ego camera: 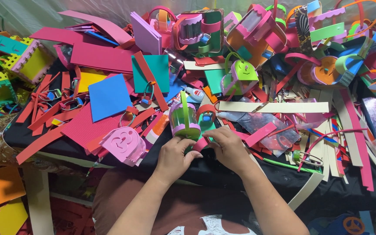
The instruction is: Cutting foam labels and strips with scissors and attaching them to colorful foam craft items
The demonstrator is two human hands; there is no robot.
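- Many foam sheets, strips and finished little baskets covered the black tabletop (31, 141), a blue sheet (109, 96) among them.
- Near the front edge stood a small green basket (184, 119) with a lilac band.
- Both hands met below it, wrists bent inward; the step looked like fitting a trim piece.
- Left hand (173, 157): grip narrow, fingers curled onto a pink strip (200, 144).
- Right hand (228, 147): grip pinched on that strip's other end.
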